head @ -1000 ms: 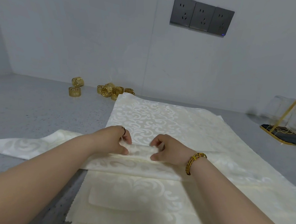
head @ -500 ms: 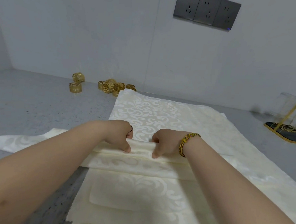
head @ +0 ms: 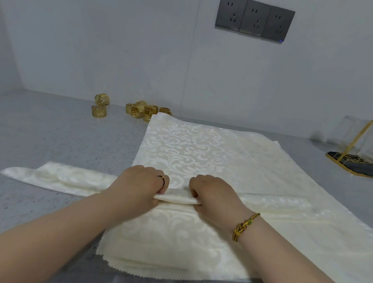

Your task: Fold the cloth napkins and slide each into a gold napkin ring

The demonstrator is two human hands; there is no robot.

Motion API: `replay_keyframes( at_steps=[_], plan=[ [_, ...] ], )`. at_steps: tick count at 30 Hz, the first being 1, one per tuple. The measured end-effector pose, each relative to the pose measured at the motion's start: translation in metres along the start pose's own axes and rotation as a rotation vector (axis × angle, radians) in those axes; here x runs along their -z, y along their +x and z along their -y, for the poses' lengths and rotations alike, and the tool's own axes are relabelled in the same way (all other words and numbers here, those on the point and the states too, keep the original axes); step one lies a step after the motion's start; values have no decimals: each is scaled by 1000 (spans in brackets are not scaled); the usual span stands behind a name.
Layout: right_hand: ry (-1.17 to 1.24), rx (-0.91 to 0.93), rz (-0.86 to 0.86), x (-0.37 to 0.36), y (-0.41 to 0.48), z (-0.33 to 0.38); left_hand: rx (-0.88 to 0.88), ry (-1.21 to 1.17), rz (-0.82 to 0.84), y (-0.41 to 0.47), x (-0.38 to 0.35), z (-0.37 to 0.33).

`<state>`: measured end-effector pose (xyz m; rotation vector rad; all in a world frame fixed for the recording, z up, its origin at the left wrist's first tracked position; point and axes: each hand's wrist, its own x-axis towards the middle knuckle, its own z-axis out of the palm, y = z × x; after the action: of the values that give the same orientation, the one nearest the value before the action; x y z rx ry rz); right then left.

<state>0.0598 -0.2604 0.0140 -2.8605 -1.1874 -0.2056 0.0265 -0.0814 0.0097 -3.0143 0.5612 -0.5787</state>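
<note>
- A person's left hand (head: 142, 186) and right hand (head: 211, 194) pinch the folded napkin (head: 176, 198) at its middle. The fingers curl over its far edge, the thumbs sit at the near edge, and the two hands are close together.
- The napkin, a long cream damask band, lies crosswise on the stack of napkins (head: 175, 249), its left end trailing onto the grey counter (head: 52, 134).
- The step in hand appears to be narrowing the band with another lengthwise fold. Doing it well likely means holding the edges level, then running both hands outward to press the crease along the whole length, so the band is slim enough for a ring.
- The gold napkin rings (head: 144, 111) sit well apart from the hands, clustered near the wall by the stack's far corner, and none is on cloth yet.
- No brand, label or legible writing shows, and the grey wall sockets (head: 254, 19) carry no readable marking.
</note>
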Motion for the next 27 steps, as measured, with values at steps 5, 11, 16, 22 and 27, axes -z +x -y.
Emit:
replay_keyframes(
  at_steps=[5, 11, 16, 22, 27],
  plan=[
    [167, -24, 21, -6, -9, -3, 61, -314, 136, -14, -7, 11],
    [475, -160, 24, -5, -24, -4, 134, -407, 173, -15, -3, 12],
    [251, -278, -17, -3, -4, 9, 169, -413, 131, -9, -18, 4],
    [236, -145, 62, -25, 4, 28, 171, -380, 153, -15, -27, 6],
    [194, -231, 200, -20, -17, 5, 244, -316, 321, -27, -25, 22]
  ],
)
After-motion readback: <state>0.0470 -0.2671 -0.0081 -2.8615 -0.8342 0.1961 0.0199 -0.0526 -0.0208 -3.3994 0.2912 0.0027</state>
